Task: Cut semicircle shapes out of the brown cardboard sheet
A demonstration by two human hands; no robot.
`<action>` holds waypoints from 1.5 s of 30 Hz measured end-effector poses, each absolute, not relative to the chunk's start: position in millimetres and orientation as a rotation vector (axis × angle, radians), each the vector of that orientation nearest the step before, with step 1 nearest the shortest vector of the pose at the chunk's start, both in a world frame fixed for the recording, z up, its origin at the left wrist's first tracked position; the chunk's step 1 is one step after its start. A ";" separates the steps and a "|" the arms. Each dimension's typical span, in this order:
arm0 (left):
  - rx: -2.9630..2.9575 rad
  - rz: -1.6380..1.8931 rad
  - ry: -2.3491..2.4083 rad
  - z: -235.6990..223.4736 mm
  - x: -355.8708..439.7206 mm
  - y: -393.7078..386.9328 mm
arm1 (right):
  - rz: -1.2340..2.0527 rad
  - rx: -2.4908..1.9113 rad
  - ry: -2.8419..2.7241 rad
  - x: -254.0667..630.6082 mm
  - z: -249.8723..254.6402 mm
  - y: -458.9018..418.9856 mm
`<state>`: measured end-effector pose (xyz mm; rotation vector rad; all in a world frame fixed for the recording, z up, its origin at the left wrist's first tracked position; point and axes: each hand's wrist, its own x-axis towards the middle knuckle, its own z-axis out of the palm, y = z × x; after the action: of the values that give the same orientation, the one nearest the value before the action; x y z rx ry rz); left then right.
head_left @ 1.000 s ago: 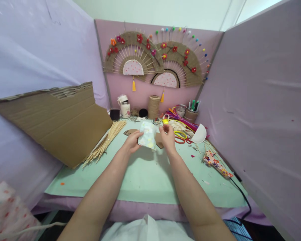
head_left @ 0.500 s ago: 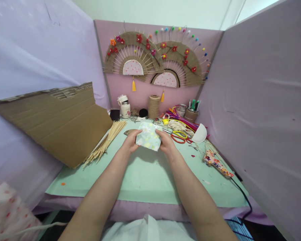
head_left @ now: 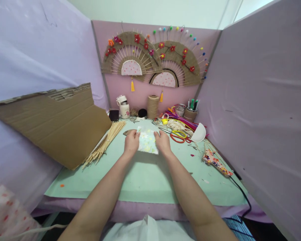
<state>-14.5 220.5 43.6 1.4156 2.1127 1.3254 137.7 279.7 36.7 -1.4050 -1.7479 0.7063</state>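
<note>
A small piece of white fabric [head_left: 147,142] with pale yellow and green dots lies on the mint-green mat [head_left: 145,177] in the middle of the table. My left hand [head_left: 131,142] presses on its left edge with fingers curled over it. My right hand [head_left: 162,141] holds its right edge the same way. Both hands lie low on the mat, close together, with the fabric spread between them.
A large cardboard sheet [head_left: 55,120] leans at the left, with a bundle of bamboo sticks [head_left: 106,139] beside it. Scissors [head_left: 177,135], a white half-round piece [head_left: 198,133], a floral glue gun [head_left: 215,162], a twine spool [head_left: 153,106] and jars stand behind and right.
The fabric was held up in the air between both hands; now both hands have lowered it and hold it flat on the mat.
</note>
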 end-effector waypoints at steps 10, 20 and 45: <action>1.597 0.617 2.305 21.1 -27.6 196.6 | 0.403 -1.735 -1.997 153.0 33.0 286.4; 1.613 0.564 2.263 22.4 -36.6 195.1 | 0.324 -1.855 -2.117 149.5 18.8 298.2; 1.419 0.703 1.986 33.9 -46.6 181.0 | 0.465 -1.495 -2.395 133.9 43.6 222.3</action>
<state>-46.6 181.0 33.9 1.4194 1.9863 0.7027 133.9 222.3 43.6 -1.4950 -2.3953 0.4654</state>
